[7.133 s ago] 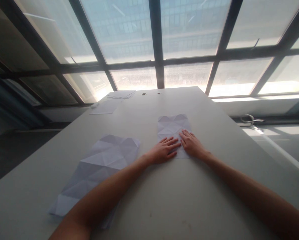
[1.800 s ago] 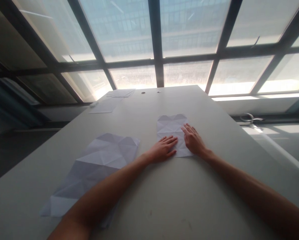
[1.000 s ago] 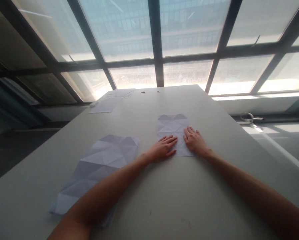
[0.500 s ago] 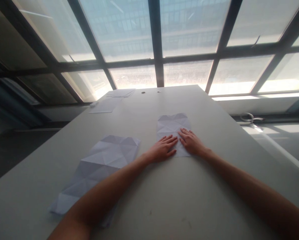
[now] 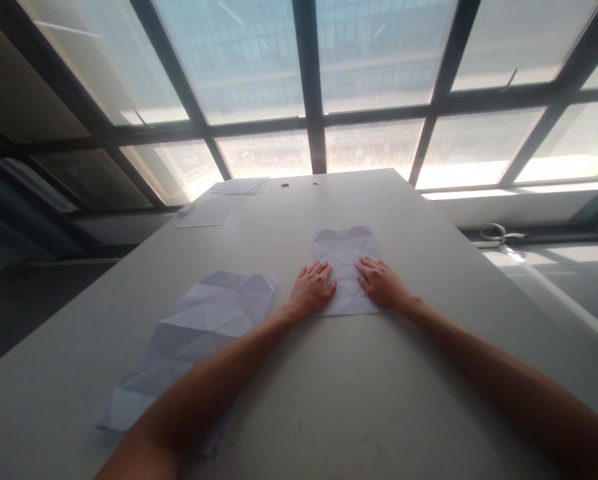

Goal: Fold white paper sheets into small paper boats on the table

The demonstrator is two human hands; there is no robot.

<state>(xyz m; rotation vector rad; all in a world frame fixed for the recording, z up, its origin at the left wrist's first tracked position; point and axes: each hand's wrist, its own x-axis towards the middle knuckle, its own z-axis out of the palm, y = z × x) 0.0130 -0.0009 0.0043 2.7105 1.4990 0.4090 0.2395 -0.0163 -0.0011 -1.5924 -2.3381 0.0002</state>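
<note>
- Left hand [image 5: 313, 288] lies flat, fingers spread, pressing the sheet's [image 5: 345, 257] left edge; it grips nothing.
- Right hand [image 5: 381, 285] lies equally flat on the right edge.
- Sheet sits mid-table [image 5: 429, 400], creased; a larger creased paper [image 5: 199, 333] lies at its 8 o'clock.
- Pressing well likely means even pressure, palms sliding outward along the creases.

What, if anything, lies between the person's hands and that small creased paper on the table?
Nothing visible. The left hand and right hand both lie flat on the small paper, one at each side.
</note>
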